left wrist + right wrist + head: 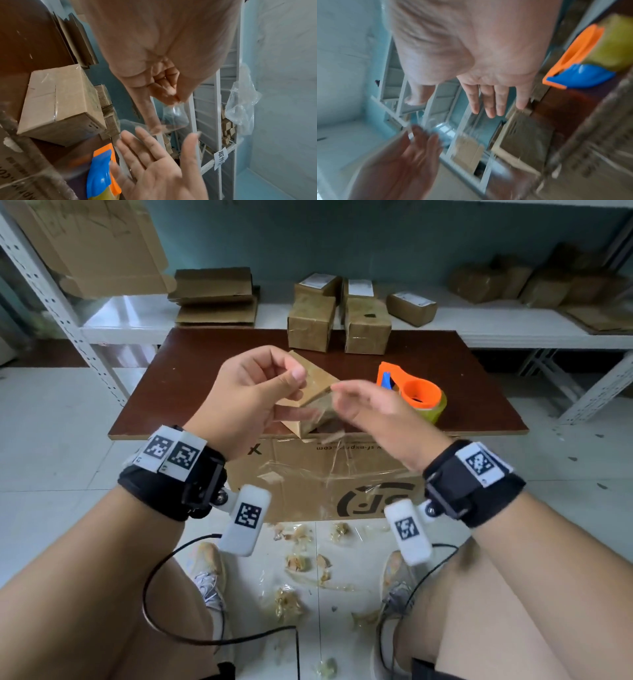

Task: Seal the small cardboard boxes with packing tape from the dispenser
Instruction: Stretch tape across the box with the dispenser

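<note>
- The left hand (246, 392) has its fingers (164, 86) curled, thumb and fingertips pinching a clear scrap of packing tape (173, 115) that hangs crumpled below them in the left wrist view.
- The right hand (373, 412) is flat, its fingers (489, 102) straight and close together, holding nothing; it hangs just beside the left hand, near the tape scrap, and I cannot tell whether it touches the film.
- The scrap looks very light, limp and sticky on one face; it will likely cling to skin and fold on itself, so it is best held by one edge with a fingertip pinch.
- Just behind the hands, a small brown cardboard box (315, 392) sits tilted near the front edge of the dark red-brown wooden table (205, 364). It looks light and stiff with crushable corners; gripping across two opposite side walls should hold it steady while the flap seam is taped.
- To its right, on the table, lies the orange tape dispenser with a blue blade guard (411, 392) carrying a yellowish roll. The orange frame is the place to grip it, clear of the cutting edge.
- At the back of the table stand two taller taped boxes (339, 326); more boxes rest on the white metal shelf (513, 326) behind.
- Crumpled tape scraps (298, 563) litter the white tiled floor between the person's shoes.
</note>
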A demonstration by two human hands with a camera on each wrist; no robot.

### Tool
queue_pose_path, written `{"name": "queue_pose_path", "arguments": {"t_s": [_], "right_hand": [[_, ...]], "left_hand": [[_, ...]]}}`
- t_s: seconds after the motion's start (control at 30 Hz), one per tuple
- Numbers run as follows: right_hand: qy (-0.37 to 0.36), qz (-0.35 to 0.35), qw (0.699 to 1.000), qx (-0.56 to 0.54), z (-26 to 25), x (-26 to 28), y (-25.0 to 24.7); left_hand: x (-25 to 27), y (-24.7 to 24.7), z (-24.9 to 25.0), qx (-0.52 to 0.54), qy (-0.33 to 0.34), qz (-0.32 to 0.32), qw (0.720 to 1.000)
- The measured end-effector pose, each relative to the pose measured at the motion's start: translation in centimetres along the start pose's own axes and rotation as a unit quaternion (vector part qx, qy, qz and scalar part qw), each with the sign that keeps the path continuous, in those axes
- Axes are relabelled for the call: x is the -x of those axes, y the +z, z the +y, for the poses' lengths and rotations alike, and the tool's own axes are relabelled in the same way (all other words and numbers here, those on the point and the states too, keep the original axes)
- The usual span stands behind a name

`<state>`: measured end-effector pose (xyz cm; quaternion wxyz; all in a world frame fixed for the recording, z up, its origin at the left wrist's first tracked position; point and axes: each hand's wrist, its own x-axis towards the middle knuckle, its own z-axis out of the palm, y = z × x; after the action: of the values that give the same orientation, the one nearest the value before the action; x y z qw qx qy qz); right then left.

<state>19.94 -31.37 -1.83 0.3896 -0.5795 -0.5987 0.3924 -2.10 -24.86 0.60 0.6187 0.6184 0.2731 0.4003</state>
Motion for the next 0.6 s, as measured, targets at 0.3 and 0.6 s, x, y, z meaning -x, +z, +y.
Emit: {"name": "queue_pose_path", "arguments": {"t_s": [0.3, 0.6], "right_hand": [[0.020, 0.013, 0.993, 0.116, 1.6, -0.1, 1.6], [0.079, 0.037, 0.987, 0.132, 0.6, 0.2, 0.1]], "left_hand": [[-0.7, -0.2, 0.1, 0.054, 0.099, 0.066, 0.991], [-5.2, -3.9, -0.7, -0.040, 0.199, 0.221, 0.954]]}}
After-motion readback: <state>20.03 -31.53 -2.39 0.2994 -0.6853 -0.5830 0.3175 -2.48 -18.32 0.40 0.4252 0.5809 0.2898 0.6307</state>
